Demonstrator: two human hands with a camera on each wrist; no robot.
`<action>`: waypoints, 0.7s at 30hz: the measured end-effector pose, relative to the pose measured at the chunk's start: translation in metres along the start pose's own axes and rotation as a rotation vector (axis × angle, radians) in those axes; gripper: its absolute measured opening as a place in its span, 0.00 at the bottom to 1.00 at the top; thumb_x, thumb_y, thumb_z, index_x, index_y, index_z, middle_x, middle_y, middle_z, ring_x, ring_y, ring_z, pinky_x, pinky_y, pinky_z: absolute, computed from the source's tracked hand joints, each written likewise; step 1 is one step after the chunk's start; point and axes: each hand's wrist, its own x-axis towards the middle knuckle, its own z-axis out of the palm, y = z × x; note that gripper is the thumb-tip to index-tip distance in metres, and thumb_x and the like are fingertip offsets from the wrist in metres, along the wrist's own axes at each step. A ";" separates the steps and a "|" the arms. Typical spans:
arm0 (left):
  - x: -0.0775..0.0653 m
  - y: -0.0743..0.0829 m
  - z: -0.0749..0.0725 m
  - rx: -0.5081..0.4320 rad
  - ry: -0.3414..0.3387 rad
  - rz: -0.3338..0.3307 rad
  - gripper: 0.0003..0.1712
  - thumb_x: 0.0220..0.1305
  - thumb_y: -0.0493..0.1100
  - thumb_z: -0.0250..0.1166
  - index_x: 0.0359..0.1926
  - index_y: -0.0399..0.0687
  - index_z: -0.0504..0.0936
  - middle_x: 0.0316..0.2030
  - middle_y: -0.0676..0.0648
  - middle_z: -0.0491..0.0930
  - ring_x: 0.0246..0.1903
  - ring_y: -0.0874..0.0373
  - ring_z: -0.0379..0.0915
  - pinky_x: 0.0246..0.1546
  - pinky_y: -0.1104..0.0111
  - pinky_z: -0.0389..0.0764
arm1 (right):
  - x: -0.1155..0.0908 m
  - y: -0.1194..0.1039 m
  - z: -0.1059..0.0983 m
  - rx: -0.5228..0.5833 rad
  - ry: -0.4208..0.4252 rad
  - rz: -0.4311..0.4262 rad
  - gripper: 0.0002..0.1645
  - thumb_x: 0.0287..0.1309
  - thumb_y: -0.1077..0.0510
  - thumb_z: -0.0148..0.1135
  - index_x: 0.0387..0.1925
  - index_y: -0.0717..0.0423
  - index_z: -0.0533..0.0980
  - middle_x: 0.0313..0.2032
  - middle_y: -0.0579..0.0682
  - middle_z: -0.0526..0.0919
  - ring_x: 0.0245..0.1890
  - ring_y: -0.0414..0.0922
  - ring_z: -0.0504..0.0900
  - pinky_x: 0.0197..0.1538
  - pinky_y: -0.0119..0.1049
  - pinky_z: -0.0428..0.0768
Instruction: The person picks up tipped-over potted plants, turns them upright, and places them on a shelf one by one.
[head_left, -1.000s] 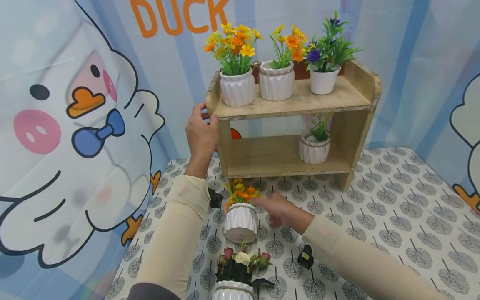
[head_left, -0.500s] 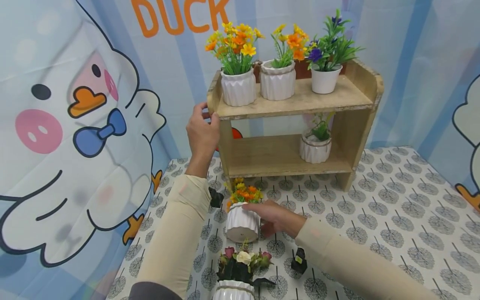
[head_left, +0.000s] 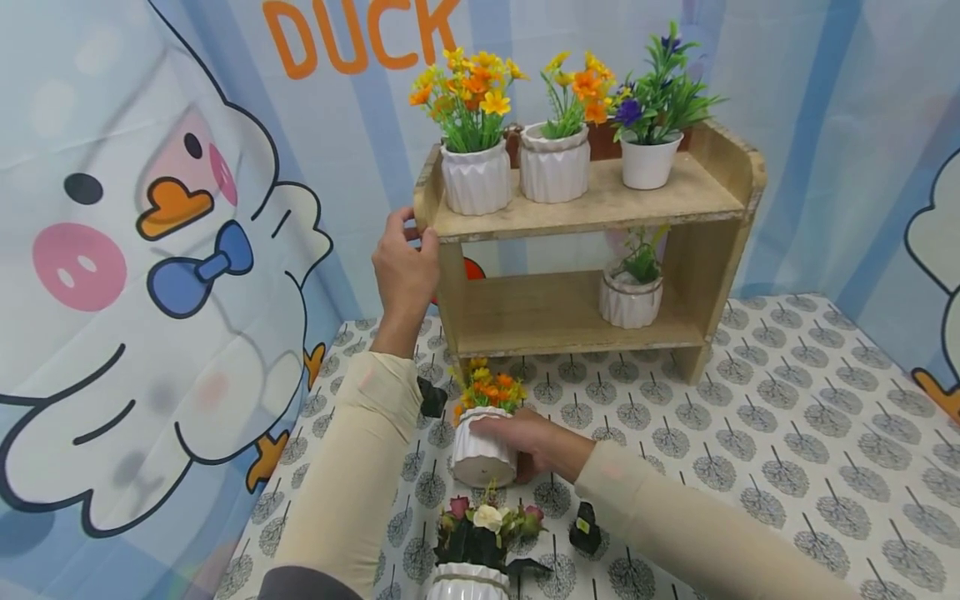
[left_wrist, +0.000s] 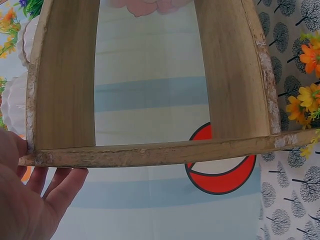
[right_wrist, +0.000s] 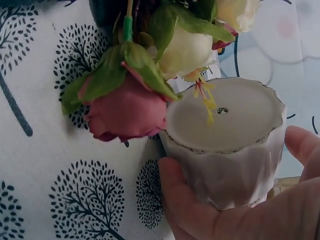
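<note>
Nearest my head camera is the rose pot (head_left: 467, 583); just beyond, my right hand (head_left: 528, 437) grips a tipped flowerpot (head_left: 483, 458) on the counter (head_left: 750, 433). Farther off, my left hand (head_left: 405, 271) pinches the shelf's (head_left: 525, 312) left side.

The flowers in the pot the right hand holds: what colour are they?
The flowers are orange and yellow; they show best in the head view.
</note>
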 end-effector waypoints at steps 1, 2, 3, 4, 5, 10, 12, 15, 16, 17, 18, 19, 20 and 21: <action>0.000 0.000 0.000 0.002 0.001 0.001 0.23 0.73 0.48 0.57 0.66 0.51 0.75 0.50 0.43 0.86 0.41 0.47 0.83 0.40 0.56 0.83 | 0.000 0.000 0.000 -0.001 0.001 -0.001 0.35 0.55 0.42 0.71 0.49 0.67 0.75 0.40 0.61 0.83 0.39 0.58 0.87 0.43 0.57 0.86; 0.000 0.000 0.000 0.003 0.002 0.001 0.23 0.73 0.48 0.57 0.66 0.51 0.75 0.50 0.43 0.86 0.41 0.47 0.82 0.40 0.56 0.83 | 0.000 0.000 0.000 -0.004 0.003 -0.003 0.35 0.55 0.42 0.71 0.49 0.67 0.75 0.40 0.61 0.83 0.38 0.58 0.87 0.43 0.57 0.87; 0.001 0.000 0.000 0.004 0.003 0.001 0.23 0.73 0.48 0.57 0.66 0.51 0.75 0.50 0.43 0.86 0.40 0.47 0.82 0.40 0.55 0.83 | 0.000 -0.001 0.001 -0.009 0.004 -0.002 0.35 0.55 0.42 0.71 0.50 0.67 0.75 0.40 0.61 0.83 0.38 0.57 0.86 0.42 0.56 0.87; 0.001 0.000 0.000 0.005 0.004 0.000 0.23 0.73 0.48 0.57 0.66 0.51 0.75 0.50 0.43 0.86 0.41 0.47 0.82 0.40 0.55 0.83 | 0.001 -0.001 0.001 -0.019 0.006 -0.002 0.34 0.55 0.42 0.71 0.50 0.67 0.75 0.40 0.61 0.83 0.37 0.57 0.86 0.41 0.56 0.87; 0.001 0.000 0.000 0.004 0.004 0.001 0.23 0.73 0.48 0.57 0.66 0.50 0.75 0.51 0.43 0.86 0.41 0.47 0.82 0.40 0.55 0.83 | 0.001 -0.001 0.001 -0.029 0.007 -0.003 0.34 0.55 0.42 0.70 0.50 0.66 0.75 0.39 0.61 0.83 0.37 0.56 0.86 0.41 0.55 0.87; 0.001 0.000 0.001 0.001 0.003 0.002 0.23 0.73 0.48 0.57 0.66 0.50 0.75 0.51 0.42 0.85 0.43 0.47 0.83 0.42 0.55 0.83 | 0.002 0.000 0.002 -0.069 0.025 -0.005 0.32 0.55 0.41 0.69 0.47 0.65 0.77 0.36 0.59 0.83 0.33 0.53 0.86 0.37 0.51 0.88; 0.001 0.000 0.000 0.000 0.004 0.002 0.23 0.73 0.48 0.57 0.66 0.50 0.75 0.51 0.43 0.85 0.43 0.46 0.83 0.42 0.55 0.83 | 0.002 0.001 0.002 -0.062 0.030 -0.010 0.32 0.55 0.41 0.70 0.47 0.64 0.78 0.36 0.58 0.83 0.32 0.52 0.86 0.36 0.51 0.88; 0.000 0.000 0.000 0.000 0.005 0.003 0.23 0.73 0.47 0.57 0.66 0.50 0.75 0.51 0.43 0.86 0.43 0.46 0.84 0.42 0.55 0.83 | 0.002 0.003 0.003 -0.053 0.034 -0.023 0.31 0.54 0.41 0.70 0.47 0.64 0.79 0.36 0.58 0.84 0.32 0.52 0.87 0.35 0.50 0.88; 0.000 0.000 0.000 0.003 0.005 0.003 0.23 0.73 0.47 0.57 0.66 0.50 0.75 0.51 0.43 0.86 0.43 0.46 0.84 0.42 0.55 0.83 | 0.002 0.003 0.003 -0.044 0.033 -0.024 0.31 0.54 0.41 0.70 0.47 0.64 0.80 0.36 0.58 0.84 0.32 0.52 0.87 0.35 0.50 0.88; 0.000 0.000 0.000 0.004 0.005 0.004 0.23 0.73 0.47 0.57 0.66 0.50 0.75 0.51 0.43 0.86 0.43 0.46 0.84 0.42 0.55 0.83 | 0.002 0.003 0.003 -0.045 0.034 -0.028 0.31 0.55 0.41 0.70 0.47 0.64 0.80 0.36 0.59 0.85 0.31 0.52 0.87 0.34 0.50 0.88; 0.000 0.000 0.000 0.005 0.005 0.004 0.23 0.73 0.48 0.57 0.66 0.50 0.75 0.51 0.42 0.86 0.43 0.46 0.83 0.42 0.55 0.83 | 0.003 0.004 0.003 -0.043 0.035 -0.028 0.31 0.54 0.41 0.70 0.47 0.64 0.80 0.36 0.59 0.85 0.32 0.52 0.87 0.34 0.50 0.88; 0.000 0.000 0.000 0.005 0.005 0.004 0.23 0.73 0.48 0.57 0.66 0.50 0.75 0.51 0.42 0.86 0.43 0.46 0.83 0.42 0.54 0.83 | 0.003 0.004 0.003 -0.043 0.037 -0.029 0.31 0.54 0.41 0.70 0.47 0.64 0.79 0.36 0.59 0.85 0.32 0.52 0.87 0.34 0.50 0.88; 0.000 0.000 0.001 0.005 0.004 0.004 0.23 0.73 0.48 0.57 0.66 0.50 0.75 0.51 0.42 0.86 0.43 0.46 0.83 0.42 0.54 0.83 | 0.003 0.004 0.002 -0.044 0.037 -0.029 0.31 0.54 0.41 0.70 0.47 0.64 0.79 0.37 0.59 0.85 0.32 0.52 0.87 0.34 0.50 0.88; 0.000 0.000 0.001 0.004 0.004 0.004 0.23 0.73 0.48 0.57 0.66 0.50 0.75 0.51 0.42 0.86 0.43 0.46 0.84 0.42 0.54 0.83 | 0.003 0.005 0.002 -0.045 0.037 -0.028 0.31 0.54 0.41 0.70 0.47 0.64 0.79 0.37 0.59 0.85 0.32 0.52 0.87 0.35 0.51 0.88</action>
